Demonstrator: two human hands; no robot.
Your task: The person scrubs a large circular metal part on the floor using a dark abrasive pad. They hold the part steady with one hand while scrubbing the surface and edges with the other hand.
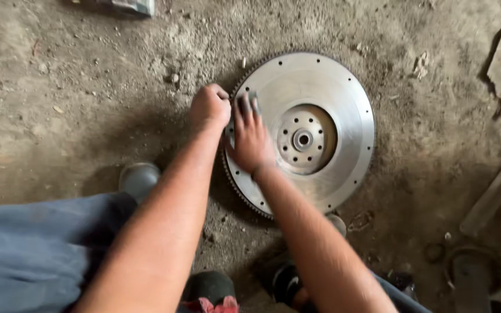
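Left hand (210, 107) is closed at the flywheel (320, 87) left edge, right hand (250, 139) laid flat; fingers could be cut by teeth.

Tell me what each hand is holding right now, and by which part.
Neither hand clearly holds anything. The right hand lies flat on the face of the flywheel, near its left edge. The left hand is fisted at the toothed rim; whether it grips the rim cannot be told.
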